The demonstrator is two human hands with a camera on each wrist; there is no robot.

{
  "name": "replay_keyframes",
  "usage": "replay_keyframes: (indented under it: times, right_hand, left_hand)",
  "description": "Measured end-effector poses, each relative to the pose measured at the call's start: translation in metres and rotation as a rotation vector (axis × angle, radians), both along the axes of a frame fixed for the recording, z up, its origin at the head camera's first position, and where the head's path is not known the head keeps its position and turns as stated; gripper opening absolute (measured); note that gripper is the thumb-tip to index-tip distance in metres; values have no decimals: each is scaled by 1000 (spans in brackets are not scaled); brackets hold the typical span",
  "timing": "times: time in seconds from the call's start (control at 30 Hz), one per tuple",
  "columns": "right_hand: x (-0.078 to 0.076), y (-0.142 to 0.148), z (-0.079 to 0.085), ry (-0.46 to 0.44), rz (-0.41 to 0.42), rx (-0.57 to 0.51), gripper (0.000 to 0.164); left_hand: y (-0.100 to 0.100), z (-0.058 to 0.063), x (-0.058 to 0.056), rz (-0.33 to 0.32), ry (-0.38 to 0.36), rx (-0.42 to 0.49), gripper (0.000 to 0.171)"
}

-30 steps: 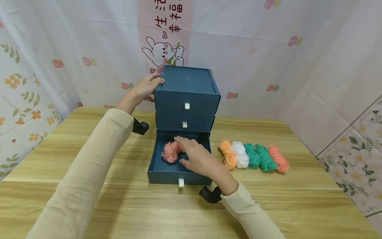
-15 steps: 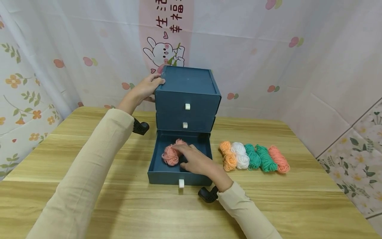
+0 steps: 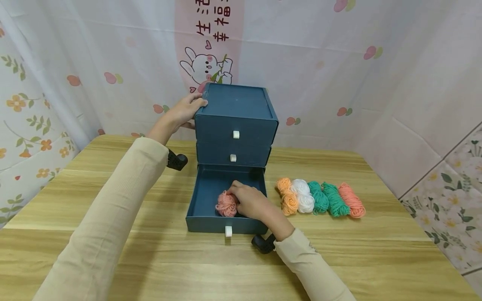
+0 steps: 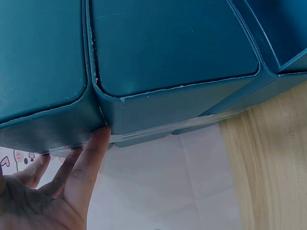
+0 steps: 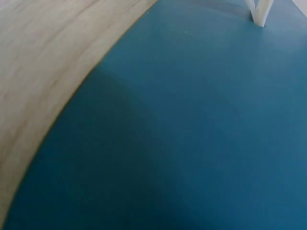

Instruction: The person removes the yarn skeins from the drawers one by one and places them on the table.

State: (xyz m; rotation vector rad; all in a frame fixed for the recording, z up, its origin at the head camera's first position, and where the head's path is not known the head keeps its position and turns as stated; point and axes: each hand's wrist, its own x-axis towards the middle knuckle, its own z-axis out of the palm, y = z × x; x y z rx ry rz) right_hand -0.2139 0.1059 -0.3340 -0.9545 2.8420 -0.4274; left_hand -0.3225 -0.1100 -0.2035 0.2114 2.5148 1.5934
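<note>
In the head view a dark blue drawer unit [image 3: 235,102] stands on the table, its bottom drawer [image 3: 201,221] pulled out. My left hand [image 3: 183,110] rests against the unit's upper left side; the left wrist view shows its fingers [image 4: 85,172] fairly straight along that side. Inside the open drawer, my right hand [image 3: 250,202] grips a skein of pink yarn [image 3: 226,204] with curled fingers and covers part of it. The right wrist view is filled mostly by the blue drawer front [image 5: 201,120], and the right hand is hidden there.
Right of the drawer lie several yarn skeins in a row: orange [image 3: 289,202], white [image 3: 304,198], green [image 3: 335,200] and coral [image 3: 352,200]. The two upper drawers with white pulls [image 3: 236,134] are closed. A printed curtain [image 3: 312,83] hangs behind the wooden table [image 3: 158,259].
My right hand has curled its fingers onto the pink yarn and drawn it toward the drawer's front and slightly right. My left hand has stayed in place.
</note>
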Motion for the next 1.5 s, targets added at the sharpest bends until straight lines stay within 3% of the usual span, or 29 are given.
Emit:
replay_keyframes:
  times: [0.37,0.63,0.9,1.17,1.5]
  right_hand:
    - [3,-2,0,113,-67,42,27]
    - [4,5,7,180,-97,-20,24]
    - [1,18,27,151,-122,-149,20]
    - [2,40,55,74,-246,-259,23]
    - [1,96,79,220,-367,-338,22]
  left_hand:
    - [0,0,0,-2,-3,1,63]
    - [1,0,0,-3,-4,1,63]
    - [0,-1,-1,-6,-3,5,63]
    - [0,-1,-2,6,-6,10,63]
    - [0,0,-2,1,-20,19,63]
